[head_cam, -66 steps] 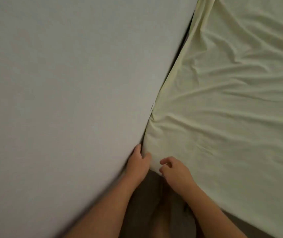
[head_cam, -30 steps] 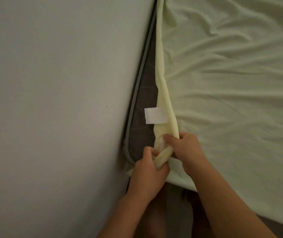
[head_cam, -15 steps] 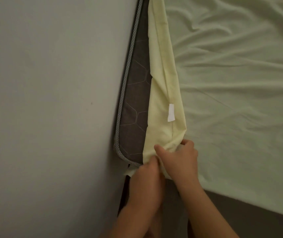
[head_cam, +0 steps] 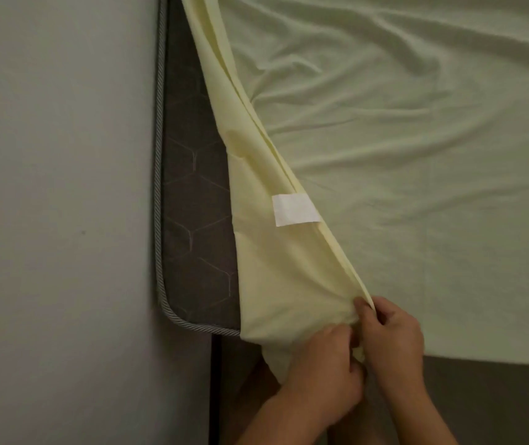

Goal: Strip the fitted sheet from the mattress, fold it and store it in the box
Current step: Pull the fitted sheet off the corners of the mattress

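A pale yellow fitted sheet (head_cam: 401, 155) covers most of the mattress, wrinkled across its top. Its near left corner is peeled back toward the right, underside up, with a white label (head_cam: 293, 209) showing. The dark grey mattress (head_cam: 192, 220), quilted in hexagons with striped piping, is bare along its left edge and corner. My left hand (head_cam: 324, 370) and my right hand (head_cam: 391, 335) sit side by side at the mattress's near edge, both gripping the bunched corner of the sheet. No box is in view.
A plain light wall (head_cam: 57, 203) runs right along the mattress's left edge. The dark bed base (head_cam: 494, 399) shows below the sheet's near edge. My legs are dimly visible beneath my hands.
Both hands have pulled the sheet corner farther right off the mattress. More dark mattress surface is bare, and the label has turned flat and moved up from my hands.
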